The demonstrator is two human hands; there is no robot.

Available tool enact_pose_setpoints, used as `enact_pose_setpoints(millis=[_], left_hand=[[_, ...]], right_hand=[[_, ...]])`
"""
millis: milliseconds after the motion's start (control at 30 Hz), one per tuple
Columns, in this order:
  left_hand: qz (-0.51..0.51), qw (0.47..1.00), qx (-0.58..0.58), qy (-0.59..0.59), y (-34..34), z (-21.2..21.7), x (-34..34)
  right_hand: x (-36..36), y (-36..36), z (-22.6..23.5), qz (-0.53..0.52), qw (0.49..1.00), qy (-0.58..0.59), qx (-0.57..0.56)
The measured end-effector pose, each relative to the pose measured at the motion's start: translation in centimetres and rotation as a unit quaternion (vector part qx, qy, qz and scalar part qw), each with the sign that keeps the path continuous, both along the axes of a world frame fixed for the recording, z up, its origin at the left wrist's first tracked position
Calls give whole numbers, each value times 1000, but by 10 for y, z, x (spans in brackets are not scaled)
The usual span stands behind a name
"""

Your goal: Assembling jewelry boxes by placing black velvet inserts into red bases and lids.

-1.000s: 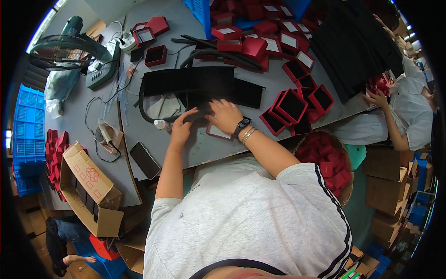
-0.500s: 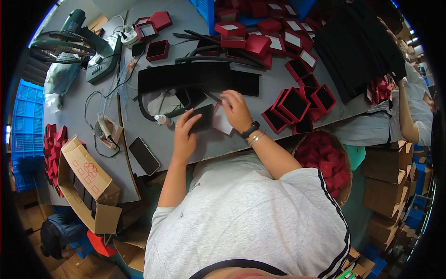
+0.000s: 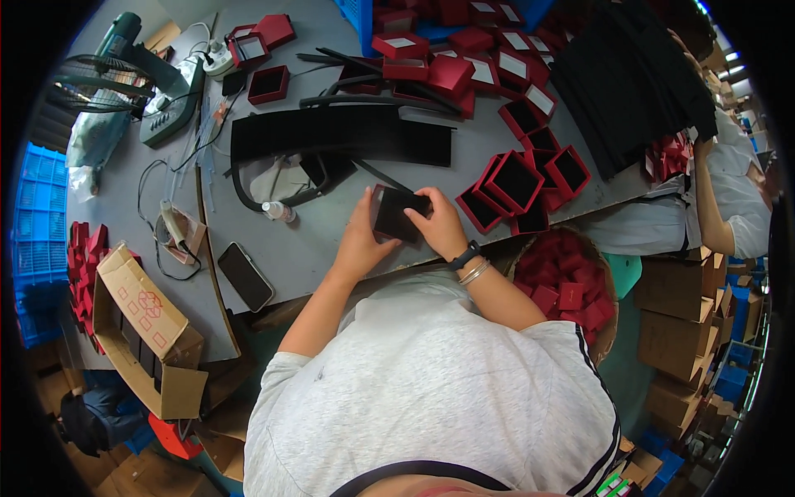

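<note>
Two hands meet on one small dark box insert (image 3: 396, 214), held just above the grey surface (image 3: 331, 240) near its front edge. Left hand (image 3: 362, 236) curls narrow around the piece's left and lower edge, thumb up along the side. Right hand (image 3: 437, 225) closes on the right edge, fingers over the top corner; a dark watch and thin bangles sit at that wrist.

Handling, judged: the piece looks light, thin-walled card with a matt, flock-like face; stiff enough to keep square but likely to crease or dent if pinched mid-panel. Grip reads as not slippery. Best hold seems to be at opposite edges or corners, as both hands have it.

Around it: open red boxes (image 3: 517, 182) with black lining at 2 o'clock from the piece, long black strips (image 3: 339, 132) at 11 to 12 o'clock, a small bottle (image 3: 279, 212) at 9 o'clock, a phone (image 3: 245, 276) at 8 o'clock. A basket of red lids (image 3: 567, 282) sits at 4 o'clock.
</note>
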State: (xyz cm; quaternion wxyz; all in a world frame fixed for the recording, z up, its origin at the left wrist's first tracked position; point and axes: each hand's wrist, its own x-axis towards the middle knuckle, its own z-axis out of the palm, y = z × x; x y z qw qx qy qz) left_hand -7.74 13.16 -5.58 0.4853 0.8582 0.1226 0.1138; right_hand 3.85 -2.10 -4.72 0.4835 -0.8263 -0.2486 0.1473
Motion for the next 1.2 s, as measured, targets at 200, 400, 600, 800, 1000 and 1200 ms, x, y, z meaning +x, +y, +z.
enact_pose_setpoints(millis=[200, 400, 600, 800, 1000, 1200], left_hand=[[29, 999, 30, 12, -5, -11, -6], [-10, 998, 57, 25, 2, -5, 0], [-40, 986, 163, -14, 1, -18, 4], [-36, 980, 191, -34, -3, -30, 4], [-47, 978, 201, -33, -2, -29, 4], [-28, 972, 233, -14, -9, -30, 4]], right_hand=[[-13, 11, -27, -61, 982, -181, -11], [-15, 18, -31, -62, 974, -218, -29], [-22, 0, -16, 63, 938, -331, -85], [-43, -26, -7, 191, 888, -372, -191], [-30, -17, 8, 230, 894, -319, -213], [-20, -9, 21, 268, 881, -285, -266]])
